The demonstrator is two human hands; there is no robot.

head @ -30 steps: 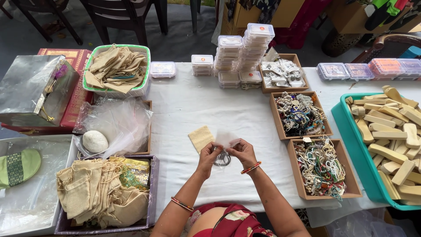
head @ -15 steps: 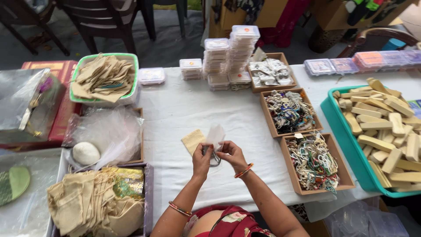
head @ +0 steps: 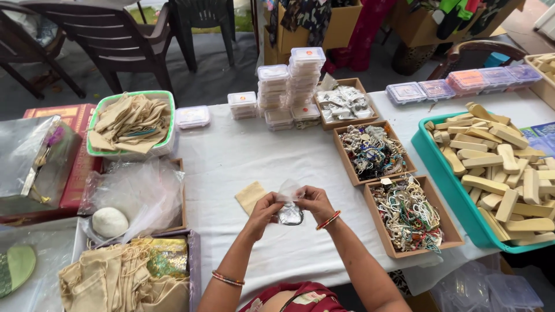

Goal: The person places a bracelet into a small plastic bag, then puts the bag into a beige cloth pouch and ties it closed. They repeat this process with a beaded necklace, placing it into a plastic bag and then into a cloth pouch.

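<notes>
At the far left we see a clear plastic sheet (head: 26,159) lying over a red box (head: 72,124), and beside it a green-rimmed basket (head: 95,124) heaped with tan cloth pouches (head: 133,118). Below that sits a round white ball (head: 110,221) under crumpled plastic film, and nearer to us a tray holds more cloth bags (head: 113,280). A flat tan pouch (head: 250,196) lies on the white tablecloth (head: 231,156), just beside our left hand (head: 263,209). That hand pinches the left edge of a small clear plastic bag (head: 289,202), thumb and fingers closed on it. The bag hangs between the two hands above the cloth, its upper part pulled up between the fingertips and something dark and ring-like showing through its lower part; we cannot tell what that is. Our right hand (head: 312,202) grips the bag's right edge in the same way, fingers closed on the plastic, with a red and gold bangle (head: 328,220) at the wrist. Behind the hands stand stacks of small clear boxes (head: 289,86). To the right come three cardboard trays, the nearest one (head: 407,216) full of tangled beaded strings. Farthest right, a teal tub (head: 457,205) holds many pale wooden blocks (head: 497,167)
</notes>
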